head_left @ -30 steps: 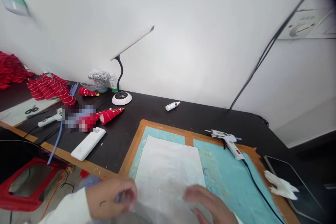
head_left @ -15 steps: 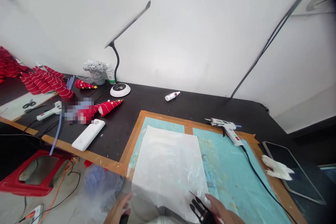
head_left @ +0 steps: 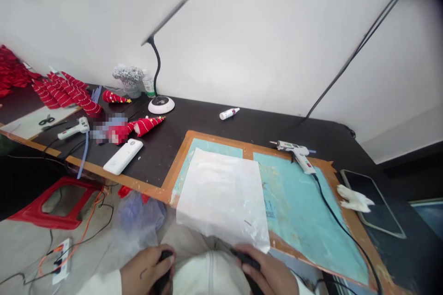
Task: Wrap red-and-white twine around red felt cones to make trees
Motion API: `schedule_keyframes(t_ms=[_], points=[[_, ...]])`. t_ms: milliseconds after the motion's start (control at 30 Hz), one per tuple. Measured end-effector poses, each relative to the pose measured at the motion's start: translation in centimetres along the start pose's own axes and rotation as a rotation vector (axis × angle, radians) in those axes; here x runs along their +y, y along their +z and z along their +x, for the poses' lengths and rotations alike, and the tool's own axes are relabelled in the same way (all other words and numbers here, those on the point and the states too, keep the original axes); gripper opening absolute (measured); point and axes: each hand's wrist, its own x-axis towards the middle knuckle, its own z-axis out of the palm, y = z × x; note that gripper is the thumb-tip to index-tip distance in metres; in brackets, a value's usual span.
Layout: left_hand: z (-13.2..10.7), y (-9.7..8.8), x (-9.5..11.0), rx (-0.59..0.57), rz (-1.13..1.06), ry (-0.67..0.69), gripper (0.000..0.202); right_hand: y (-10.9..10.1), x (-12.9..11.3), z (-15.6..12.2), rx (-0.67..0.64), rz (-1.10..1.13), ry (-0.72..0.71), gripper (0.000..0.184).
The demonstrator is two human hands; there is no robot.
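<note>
My left hand (head_left: 147, 272) and my right hand (head_left: 265, 272) are low in view, just off the near edge of the white translucent sheet (head_left: 221, 193). The left hand grips a black handle (head_left: 165, 267), and the right hand grips another black handle (head_left: 246, 260). I cannot tell if they belong to one tool, because my fingers and lap hide most of them. The sheet lies on a teal cutting mat (head_left: 304, 207) edged with orange tape. Its nearest corner is close to my right hand, and neither hand touches it.
A white glue gun (head_left: 297, 154) with a black cord rests on the mat. A white power bank (head_left: 122, 156), red striped fabric cones (head_left: 65, 94) and a desk lamp (head_left: 161, 103) stand on the black desk. A red stool (head_left: 58, 203) stands on the floor at left.
Both hands have dropped from over the sheet to below its near edge, now gripping black handles. The whole scene sits higher in the frame than before.
</note>
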Motion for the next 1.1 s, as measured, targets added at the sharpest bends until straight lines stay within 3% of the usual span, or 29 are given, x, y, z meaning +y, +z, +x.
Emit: schedule_keyframes(t_ms=[133, 233, 367, 433, 500, 667, 867, 1100], points=[[-1.0, 0.0, 1.2, 0.034, 0.21, -0.091, 0.056, -1.4, -2.5, 1.6, -0.143, 0.421, 0.166, 0.044], [-1.4, -0.2, 2.1, 0.082, 0.457, 0.069, 0.049, -1.1, -4.1, 3.0, -0.215, 0.72, 0.219, 0.063], [-1.0, 0.2, 2.3, 0.141, 0.281, 0.143, 0.043, 0.7, -5.9, 4.5, -0.358, 0.848, 0.324, 0.082], [-0.3, 0.4, 2.3, 0.195, 0.177, 0.206, 0.039, 1.9, -6.3, 5.1, -0.415, 0.847, 0.349, 0.085], [0.5, 0.5, 2.5, 0.183, 0.127, 0.281, 0.039, 3.0, -6.2, 5.6, -0.392, 0.805, 0.297, 0.081], [2.0, 0.9, 3.0, 0.078, 0.204, 0.397, 0.043, 3.4, -5.0, 5.5, -0.129, 0.546, -0.023, 0.058], [2.6, 2.0, 2.9, 0.132, 0.274, 0.465, 0.044, 1.3, -4.9, 4.3, -0.173, 0.373, -0.132, 0.048], [3.4, 3.0, 3.2, 0.123, 0.478, 0.556, 0.054, 2.3, -3.8, 3.6, -0.198, 0.217, -0.168, 0.049]])
